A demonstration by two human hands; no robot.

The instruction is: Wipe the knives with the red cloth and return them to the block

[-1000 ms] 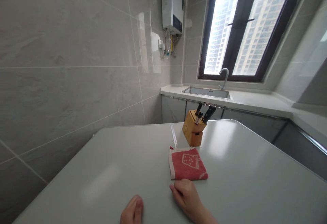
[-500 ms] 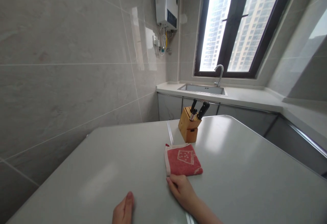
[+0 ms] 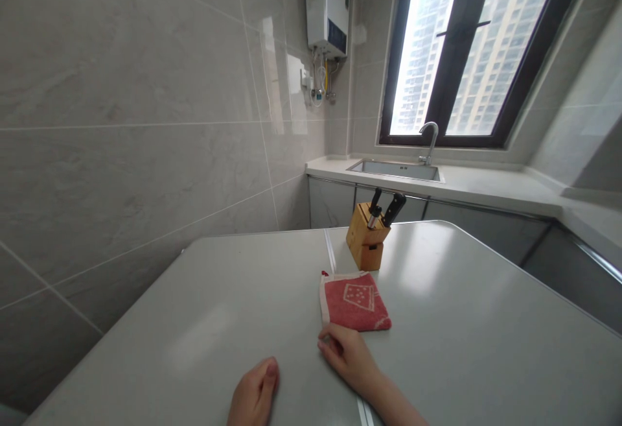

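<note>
A folded red towel (image 3: 357,301) with a cream edge and a pale printed shape lies flat on the pale table (image 3: 218,290). Just in front of its near edge rests my right hand (image 3: 350,356), fingers curled loosely with a small gap by the thumb and nothing seen in them. Whether its knuckles touch the cloth I cannot tell. Lower and to the left, my left hand (image 3: 255,390) is closed in a loose fist, thumb on top, at the bottom of the view. Behind the towel stands a wooden knife block (image 3: 367,241) holding black-handled tools.
A metal strip (image 3: 330,251) runs along a seam in the table. Beyond the table is a white counter (image 3: 495,183) with a sink (image 3: 389,168) and a curved faucet (image 3: 430,137). A water heater (image 3: 328,11) hangs on the tiled wall, left of a window (image 3: 451,56).
My left hand has come in further from the bottom edge, moving right toward my right hand. My right hand has loosened slightly near the towel. The view has shifted a little.
</note>
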